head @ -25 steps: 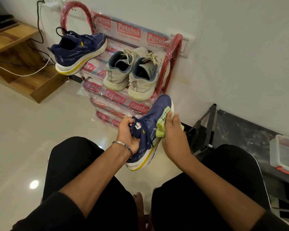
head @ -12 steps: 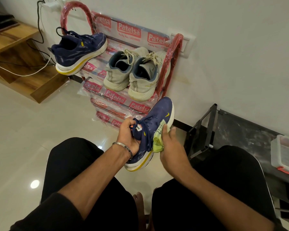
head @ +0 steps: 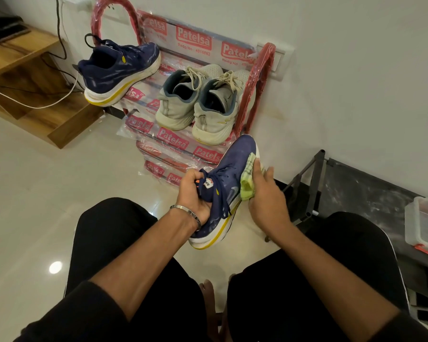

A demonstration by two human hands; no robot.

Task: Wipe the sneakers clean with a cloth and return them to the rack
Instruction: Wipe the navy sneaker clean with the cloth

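My left hand [head: 192, 193] grips the collar and tongue of a navy sneaker [head: 229, 183] with a white and yellow sole, held toe-up above my knees. My right hand [head: 266, 193] presses a yellow-green checked cloth [head: 248, 178] against the sneaker's right side, fingers laid along it. The matching navy sneaker [head: 120, 72] rests on the top tier of the red rack [head: 253, 90], at its left end. A pair of pale grey sneakers [head: 200, 104] sits beside it on the rack, heels toward me.
The rack stands against a white wall, its shelves wrapped in printed plastic. A wooden stepped unit [head: 22, 77] with cables is at the left. A black metal frame [head: 309, 186] and a clear plastic box [head: 424, 225] are at the right. Glossy floor tiles lie below.
My right hand slid the cloth down the sneaker's side toward the heel, then back up toward the toe. My left hand kept its grip on the shoe.
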